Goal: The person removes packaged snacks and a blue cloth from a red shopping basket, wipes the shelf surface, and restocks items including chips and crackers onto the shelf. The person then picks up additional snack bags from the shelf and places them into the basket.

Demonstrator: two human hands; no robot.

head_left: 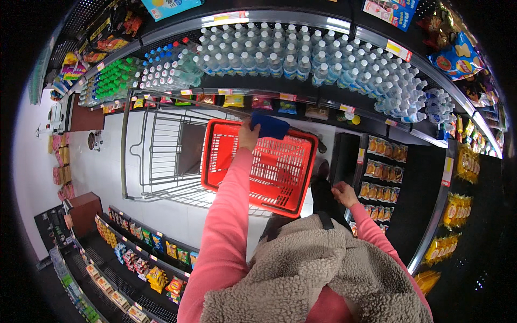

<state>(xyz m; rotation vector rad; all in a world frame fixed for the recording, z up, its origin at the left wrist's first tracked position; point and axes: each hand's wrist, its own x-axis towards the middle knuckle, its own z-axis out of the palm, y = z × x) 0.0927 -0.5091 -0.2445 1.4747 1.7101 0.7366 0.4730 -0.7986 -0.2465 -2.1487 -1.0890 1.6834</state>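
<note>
A dark blue cloth (271, 126) lies at the far rim of a red plastic shopping basket (221, 183). My left hand (248, 135) reaches over the basket and grips the cloth's left side, fingers bent over it. The basket has slotted walls and sits at the near end of a wire shopping cart (161, 145). Off to the right, my right hand (343, 194) is held low with its fingers curled in and nothing visible in them. Beside it is a shelf with rows of packaged buns (381, 171).
Bottled water (274, 62) crowds the shelf ahead, with green-capped bottles (116, 75) to its left. Yellow snack packs (458, 210) hang at the right. A low rack of snack bags (156, 242) stands at lower left. Pale floor (116, 161) shows around the cart.
</note>
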